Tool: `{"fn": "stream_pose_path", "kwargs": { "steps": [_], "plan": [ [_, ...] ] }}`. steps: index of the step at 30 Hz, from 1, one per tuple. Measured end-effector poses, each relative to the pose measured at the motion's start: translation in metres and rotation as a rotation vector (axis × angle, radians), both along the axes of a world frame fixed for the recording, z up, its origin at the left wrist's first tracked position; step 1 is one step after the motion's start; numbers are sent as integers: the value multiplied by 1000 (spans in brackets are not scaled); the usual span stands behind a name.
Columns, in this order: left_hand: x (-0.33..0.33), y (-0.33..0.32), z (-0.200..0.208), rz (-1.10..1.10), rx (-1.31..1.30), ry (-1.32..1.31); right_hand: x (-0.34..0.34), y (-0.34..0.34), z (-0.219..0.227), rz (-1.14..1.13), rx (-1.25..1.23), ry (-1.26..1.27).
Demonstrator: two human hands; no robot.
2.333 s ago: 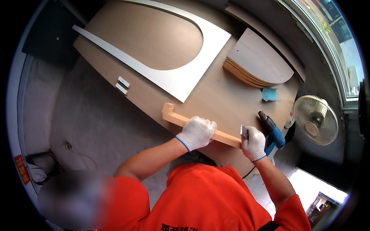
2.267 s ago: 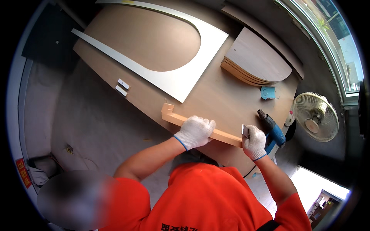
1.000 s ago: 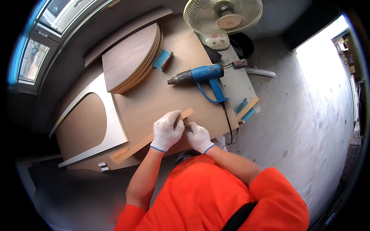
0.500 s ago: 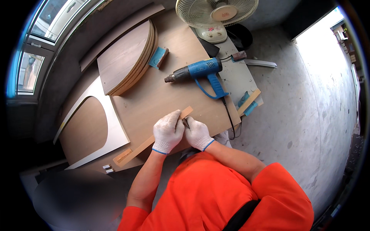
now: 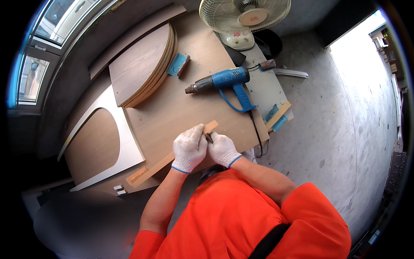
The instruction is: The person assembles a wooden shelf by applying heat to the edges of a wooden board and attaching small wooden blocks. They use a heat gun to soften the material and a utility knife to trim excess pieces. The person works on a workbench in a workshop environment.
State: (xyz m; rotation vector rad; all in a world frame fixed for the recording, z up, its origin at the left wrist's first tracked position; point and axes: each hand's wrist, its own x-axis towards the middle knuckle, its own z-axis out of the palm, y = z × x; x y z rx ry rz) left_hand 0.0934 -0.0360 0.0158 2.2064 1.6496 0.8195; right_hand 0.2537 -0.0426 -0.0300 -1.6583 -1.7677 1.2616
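My left hand (image 5: 188, 147), in a white knit glove with a blue cuff edge, is closed round a narrow light-brown wooden strip (image 5: 158, 165). The strip slants from the lower left of the board, and its far end shows just past my fingers. Close beside it, my gloved right hand (image 5: 223, 150) grips a small dark tool (image 5: 209, 137) near the strip's far end. Most of that tool is hidden in my fingers, so its kind cannot be made out. Beyond my hands a blue heat gun (image 5: 227, 77) with a dark nozzle lies on the brown board (image 5: 159, 123).
Stacked curved-edge panels (image 5: 140, 64) lie at the far left, beside a blue-faced block (image 5: 177, 65). A white frame panel (image 5: 129, 138) with a rounded opening is nearer. A fan (image 5: 245, 32) stands at the back. On the right, another wooden strip (image 5: 279, 115) overhangs the board's edge.
Both hands stay in nearly the same place, gripping the strip and the dark tool. The whole view has shifted very slightly.
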Motion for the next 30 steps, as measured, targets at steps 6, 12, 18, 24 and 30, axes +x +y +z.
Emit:
{"fn": "stream_pose_path", "kwargs": {
  "steps": [6,12,18,24,30],
  "plan": [
    [1,1,2,-13,7,-16,0,9,-1,64,-44,-62],
    [0,1,3,-18,-2,-29,3,21,14,160,-81,-141],
    [-2,0,1,-4,-36,-25,0,29,1,207,-77,-156],
    [12,-18,14,67,-230,-116,2,38,-56,164,-243,-158],
    [0,1,17,-168,-143,25,25,28,-39,-93,-272,-84]
  ]
}}
